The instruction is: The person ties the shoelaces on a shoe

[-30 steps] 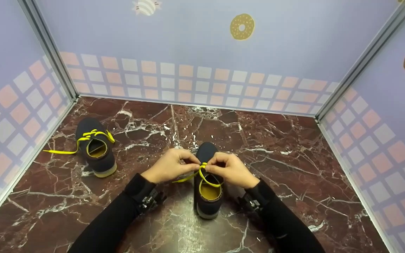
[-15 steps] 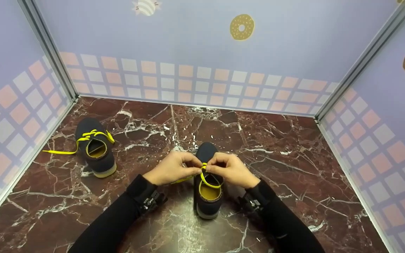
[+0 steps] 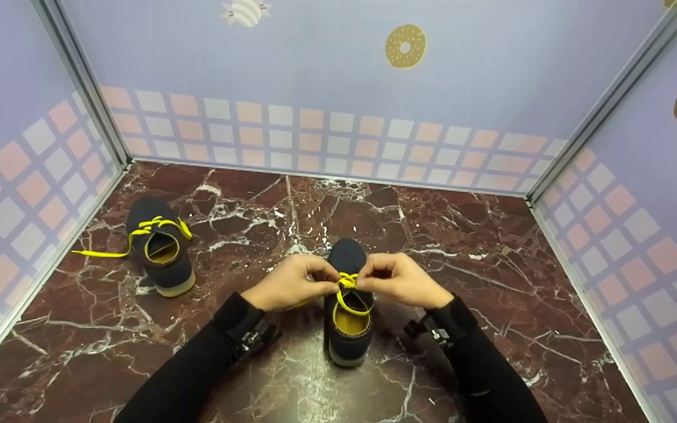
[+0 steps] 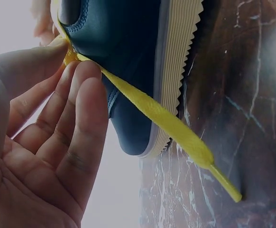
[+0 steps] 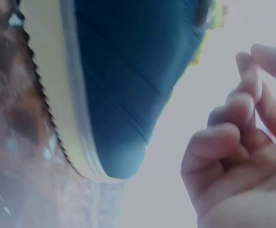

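A dark shoe [image 3: 347, 254] with a yellow lining stands toe-away between my hands. My left hand [image 3: 288, 283] pinches its yellow shoelace [image 4: 157, 114] beside the knot, between thumb and fingers. In the left wrist view the lace's free end runs down past the shoe's ridged sole to its plastic tip. A loop of lace [image 3: 353, 309] droops over the shoe opening. Close by the knot, on the right, is my right hand [image 3: 407, 281], fingers bent. In the right wrist view its fingertips [image 5: 245, 59] are near one another, apart from the shoe, with no lace visible between them.
A second dark shoe [image 3: 166, 273] with loose yellow laces [image 3: 100, 254] lies to the left, near the left wall. The brown marbled surface [image 3: 473, 352] is bounded by pale purple panels [image 3: 327, 70] at the back and both sides.
My right hand has shifted a little to the right, away from the knot, leaving more of the yellow knot visible. The left hand has hardly moved, and both shoes have stayed in place.
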{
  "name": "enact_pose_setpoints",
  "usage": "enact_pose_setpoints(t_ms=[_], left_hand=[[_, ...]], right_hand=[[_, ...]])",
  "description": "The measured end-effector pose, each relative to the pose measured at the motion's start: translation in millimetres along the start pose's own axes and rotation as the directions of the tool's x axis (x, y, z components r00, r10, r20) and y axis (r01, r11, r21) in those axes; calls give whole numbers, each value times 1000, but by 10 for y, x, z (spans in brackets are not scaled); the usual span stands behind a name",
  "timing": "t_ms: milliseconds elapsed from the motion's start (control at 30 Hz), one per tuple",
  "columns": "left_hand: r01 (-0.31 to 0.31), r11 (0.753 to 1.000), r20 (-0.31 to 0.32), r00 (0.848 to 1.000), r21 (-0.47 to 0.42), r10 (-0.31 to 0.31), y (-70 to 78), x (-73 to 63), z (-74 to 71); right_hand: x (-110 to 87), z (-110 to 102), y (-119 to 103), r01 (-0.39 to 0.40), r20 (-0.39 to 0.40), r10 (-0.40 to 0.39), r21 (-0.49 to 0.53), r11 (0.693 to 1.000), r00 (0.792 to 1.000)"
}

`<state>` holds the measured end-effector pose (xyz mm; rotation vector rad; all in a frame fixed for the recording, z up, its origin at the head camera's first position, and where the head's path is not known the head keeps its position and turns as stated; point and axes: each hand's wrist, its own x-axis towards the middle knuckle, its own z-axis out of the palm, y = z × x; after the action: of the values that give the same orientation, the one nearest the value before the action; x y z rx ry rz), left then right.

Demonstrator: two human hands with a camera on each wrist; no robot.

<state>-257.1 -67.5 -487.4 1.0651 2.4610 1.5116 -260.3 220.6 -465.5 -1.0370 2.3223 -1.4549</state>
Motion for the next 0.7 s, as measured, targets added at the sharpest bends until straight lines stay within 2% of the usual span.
enact_pose_setpoints(t_ms=[133,267,500,700], left_hand=[[11,1000,4,1000,4,-11,4,-6,0],[10,1000,10,1000,-7,-10,4,-12,0],[-6,1000,18,1000,-17,6,26,-7,12],[-41,997,13,999,66,40,61,-5,23]], right_hand=[[-23,-22,-43,44,141,-30,-95,994,990],[-24,16,-74,74,216,-34,-177,981,976],[-13,79,-89,97,248,-41,-218,971,968],[-12,86,-78,109,251,-54,-211,971,966]])
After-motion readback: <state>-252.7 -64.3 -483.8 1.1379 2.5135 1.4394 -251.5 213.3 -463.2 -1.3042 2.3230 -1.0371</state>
